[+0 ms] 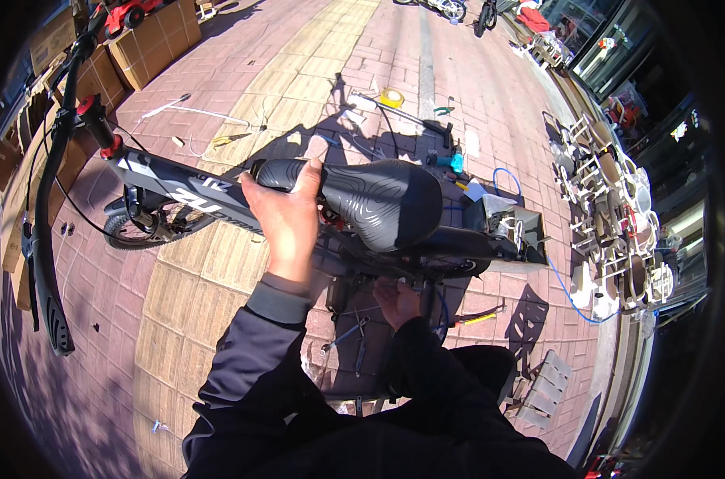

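Note:
A dark bicycle (159, 177) stands across in front of me, its handlebar (39, 231) at the left and its rear end to the right. My left hand (289, 219) grips the narrow nose of the black saddle (390, 199), thumb on one side and fingers on the other. Lower down, in shadow beside the rear part of the bicycle, my right hand (398, 303) has its fingers curled. What it holds, if anything, I cannot make out. Spanners (361, 347) lie on the paving just left of that hand.
Beyond the saddle lie a yellow tape roll (392, 97), pliers (444, 110) and a teal power tool (456, 163). An open box (530, 231) of parts stands right of the rear wheel. Cartons (155, 44) line the left; several white frames (610, 215) crowd the right. A small stool (546, 387) sits at lower right.

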`<state>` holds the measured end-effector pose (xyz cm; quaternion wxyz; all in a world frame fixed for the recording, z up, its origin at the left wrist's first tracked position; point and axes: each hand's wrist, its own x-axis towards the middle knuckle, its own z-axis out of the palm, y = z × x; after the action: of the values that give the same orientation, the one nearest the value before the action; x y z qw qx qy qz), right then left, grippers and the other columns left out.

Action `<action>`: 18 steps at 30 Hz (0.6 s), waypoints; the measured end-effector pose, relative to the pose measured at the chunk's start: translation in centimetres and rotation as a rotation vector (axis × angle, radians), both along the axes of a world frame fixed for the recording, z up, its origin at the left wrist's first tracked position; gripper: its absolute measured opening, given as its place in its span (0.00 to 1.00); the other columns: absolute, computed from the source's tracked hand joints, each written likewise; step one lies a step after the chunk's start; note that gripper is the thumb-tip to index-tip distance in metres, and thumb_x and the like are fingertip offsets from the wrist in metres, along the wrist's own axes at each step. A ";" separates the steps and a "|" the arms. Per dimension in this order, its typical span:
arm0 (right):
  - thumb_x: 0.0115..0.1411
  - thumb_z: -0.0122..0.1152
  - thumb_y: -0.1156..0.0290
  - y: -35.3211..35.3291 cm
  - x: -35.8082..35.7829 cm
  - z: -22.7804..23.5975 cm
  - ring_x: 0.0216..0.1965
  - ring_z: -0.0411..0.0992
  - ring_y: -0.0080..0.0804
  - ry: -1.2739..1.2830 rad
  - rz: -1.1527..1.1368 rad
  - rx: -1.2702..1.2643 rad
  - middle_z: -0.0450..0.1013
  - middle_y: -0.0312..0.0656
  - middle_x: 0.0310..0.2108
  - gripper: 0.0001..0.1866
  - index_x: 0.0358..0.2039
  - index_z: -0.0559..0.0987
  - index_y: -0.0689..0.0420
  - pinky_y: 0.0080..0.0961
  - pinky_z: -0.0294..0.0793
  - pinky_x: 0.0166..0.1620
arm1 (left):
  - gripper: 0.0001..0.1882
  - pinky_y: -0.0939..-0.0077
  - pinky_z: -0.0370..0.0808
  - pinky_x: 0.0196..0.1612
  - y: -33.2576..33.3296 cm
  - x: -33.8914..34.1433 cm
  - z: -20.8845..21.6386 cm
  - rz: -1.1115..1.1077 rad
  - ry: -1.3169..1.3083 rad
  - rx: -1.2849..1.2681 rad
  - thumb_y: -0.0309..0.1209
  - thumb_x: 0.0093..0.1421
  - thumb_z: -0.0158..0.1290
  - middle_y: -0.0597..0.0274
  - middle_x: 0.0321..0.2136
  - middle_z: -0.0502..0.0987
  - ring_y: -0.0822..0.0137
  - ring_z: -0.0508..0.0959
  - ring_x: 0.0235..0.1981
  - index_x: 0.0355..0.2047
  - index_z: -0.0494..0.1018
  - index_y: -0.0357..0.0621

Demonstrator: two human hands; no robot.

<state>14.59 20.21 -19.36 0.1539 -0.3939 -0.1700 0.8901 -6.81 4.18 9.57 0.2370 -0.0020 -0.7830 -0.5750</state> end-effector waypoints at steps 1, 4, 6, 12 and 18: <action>0.73 0.45 0.64 0.0 -0.1 -0.2 0.49 0.76 0.48 -0.024 0.002 0.025 0.78 0.49 0.44 0.13 0.42 0.75 0.60 0.50 0.74 0.58 | 0.45 0.51 0.58 0.62 0.0 0.6 0.3 0.075 0.151 -0.211 0.39 0.56 0.68 0.34 0.63 0.58 0.41 0.60 0.62 0.64 0.56 0.29; 0.71 0.47 0.66 -0.2 -0.5 -0.6 0.47 0.77 0.47 -0.049 -0.063 -0.042 0.78 0.48 0.42 0.11 0.41 0.75 0.59 0.49 0.76 0.55 | 0.42 0.41 0.52 0.69 0.8 2.7 2.0 -0.273 0.451 -0.487 0.44 0.55 0.66 0.38 0.66 0.63 0.40 0.60 0.68 0.65 0.64 0.36; 0.70 0.49 0.68 -0.4 -0.7 -0.8 0.45 0.77 0.45 -0.013 -0.056 -0.044 0.78 0.47 0.40 0.09 0.41 0.75 0.59 0.47 0.78 0.52 | 0.36 0.43 0.54 0.69 2.2 4.4 3.3 -0.487 0.412 -0.656 0.50 0.56 0.64 0.47 0.58 0.74 0.48 0.70 0.62 0.57 0.74 0.39; 0.63 0.54 0.76 -0.7 -1.0 -1.6 0.39 0.77 0.40 -0.072 -0.134 -0.071 0.77 0.44 0.35 0.04 0.38 0.75 0.58 0.40 0.80 0.46 | 0.36 0.55 0.77 0.46 5.7 3.2 6.4 -0.618 0.061 -0.965 0.64 0.62 0.48 0.47 0.30 0.84 0.50 0.85 0.33 0.34 0.82 0.37; 0.57 0.53 0.77 -0.7 -1.8 -3.2 0.37 0.76 0.41 -0.083 -0.166 -0.084 0.75 0.44 0.32 0.04 0.34 0.74 0.58 0.40 0.79 0.46 | 0.38 0.59 0.80 0.39 6.6 2.8 7.4 -0.608 -0.030 -1.028 0.65 0.63 0.46 0.47 0.28 0.84 0.51 0.86 0.34 0.30 0.83 0.38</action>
<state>12.79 19.54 -22.59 0.2032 -0.4493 -0.1055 0.8635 -4.00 10.82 16.93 0.0193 -0.3323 -0.9286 -0.1642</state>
